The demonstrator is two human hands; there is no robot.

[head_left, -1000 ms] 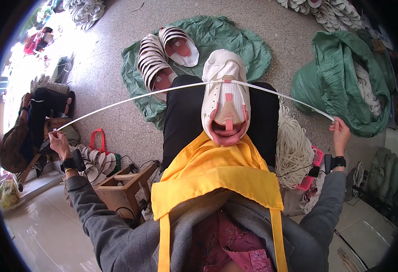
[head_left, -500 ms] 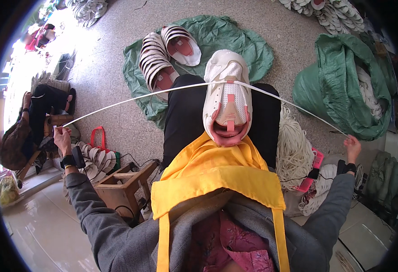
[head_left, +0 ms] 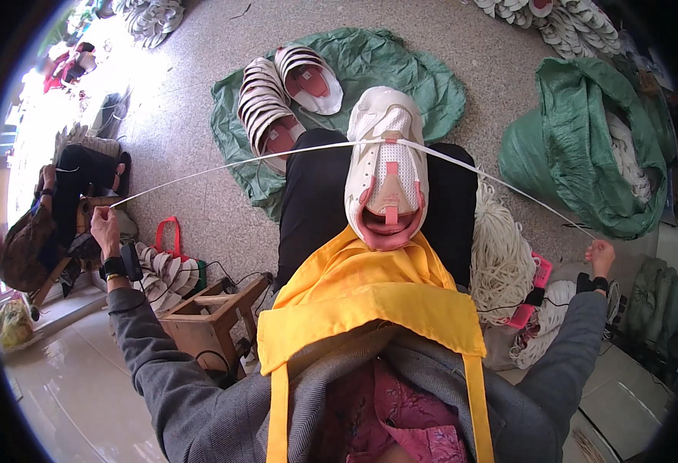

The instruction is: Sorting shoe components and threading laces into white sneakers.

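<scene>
Both my left hand point(head_left: 106, 226) and right hand point(head_left: 600, 255) pinch the white lace point(head_left: 223, 165) ends, sneaker point(head_left: 386, 166) midway between them.

**Around the work spot**

A green sheet point(head_left: 424, 85) lies on the speckled floor point(head_left: 192, 116), carrying stacked white shoe uppers point(head_left: 266, 108). To the right, a green sack point(head_left: 586, 147) stands open beside a heap of white laces point(head_left: 501, 255). A wooden stool point(head_left: 208, 316) sits lower left.
</scene>
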